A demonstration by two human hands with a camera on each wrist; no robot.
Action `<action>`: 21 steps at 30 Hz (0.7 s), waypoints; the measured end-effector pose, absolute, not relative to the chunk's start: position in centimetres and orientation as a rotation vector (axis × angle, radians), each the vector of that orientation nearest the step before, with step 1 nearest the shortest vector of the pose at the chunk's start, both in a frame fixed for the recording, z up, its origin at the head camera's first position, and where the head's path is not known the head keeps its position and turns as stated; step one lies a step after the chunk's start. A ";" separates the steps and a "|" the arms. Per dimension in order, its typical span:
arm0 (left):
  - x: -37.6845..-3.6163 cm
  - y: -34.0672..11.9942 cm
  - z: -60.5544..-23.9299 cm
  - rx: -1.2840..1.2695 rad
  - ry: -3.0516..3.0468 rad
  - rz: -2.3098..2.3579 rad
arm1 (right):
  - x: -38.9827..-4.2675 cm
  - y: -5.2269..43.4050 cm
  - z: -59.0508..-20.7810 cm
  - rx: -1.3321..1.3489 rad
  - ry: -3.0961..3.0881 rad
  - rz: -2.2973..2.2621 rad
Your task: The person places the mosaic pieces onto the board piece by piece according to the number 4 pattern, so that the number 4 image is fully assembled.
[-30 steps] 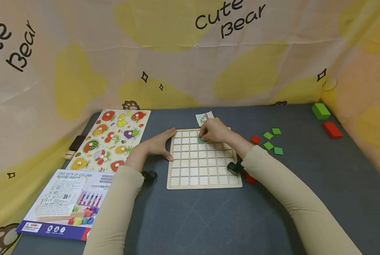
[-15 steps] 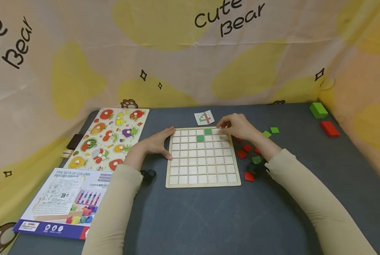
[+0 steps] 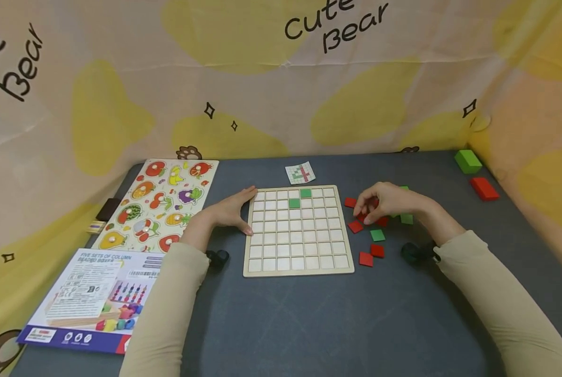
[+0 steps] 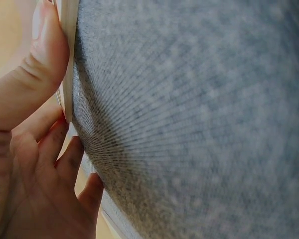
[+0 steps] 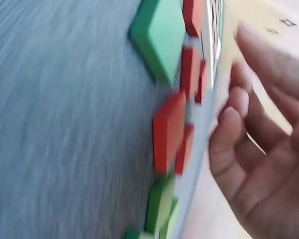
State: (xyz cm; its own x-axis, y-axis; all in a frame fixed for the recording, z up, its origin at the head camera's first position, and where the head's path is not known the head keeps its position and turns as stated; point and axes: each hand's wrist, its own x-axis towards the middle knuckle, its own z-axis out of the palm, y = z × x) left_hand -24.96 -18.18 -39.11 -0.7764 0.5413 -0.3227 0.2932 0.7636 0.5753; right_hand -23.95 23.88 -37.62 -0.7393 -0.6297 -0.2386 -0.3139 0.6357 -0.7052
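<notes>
A wooden grid board lies on the dark table, with two green tiles in its upper cells. My left hand rests against the board's left edge, thumb and fingers spread along it. In the left wrist view the thumb touches the rim. Right of the board, my right hand hovers above loose red tiles, its fingers loosely bent. The right wrist view shows a gap between thumb and fingers and nothing held. Some tiles are partly hidden beneath this hand.
A small pattern card lies behind the board. To the left are a fruit puzzle board and a printed box. A green block and a red block stand far right. A loose green tile lies near the board.
My right hand has let go of a green tile in the board's upper part and moved right, off the board to the loose tiles. The left hand has stayed at the board's edge.
</notes>
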 end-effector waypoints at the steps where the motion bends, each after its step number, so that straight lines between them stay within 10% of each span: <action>1: -25.0 -18.2 -39.1 0.630 2.480 0.698 | -23.9 24.3 -37.5 -0.762 2.339 -0.905; 21: -24.8 -18.2 -39.2 0.633 2.478 0.720 | -24.7 29.7 -37.9 -0.583 2.549 -0.705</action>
